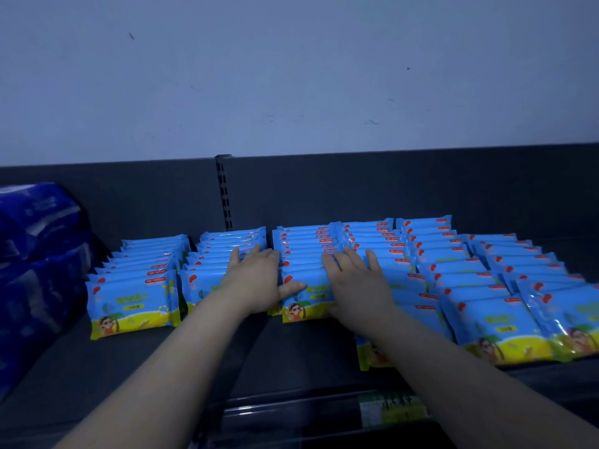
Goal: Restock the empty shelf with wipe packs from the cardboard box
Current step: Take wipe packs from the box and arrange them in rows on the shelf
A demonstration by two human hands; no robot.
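The wipe packs point(486, 277) stand on edge in rows running from the shelf's point(291, 351) back wall toward its front edge. They look light, soft and slick in their film, so square each row from its ends rather than squeezing the middle. Your left hand point(256, 280) and right hand point(356, 283) lie spread flat on the middle rows' tops, left thumb against a front pack. The red and green labels are too blurred to read, as is the price tag point(389, 409) on the front edge.
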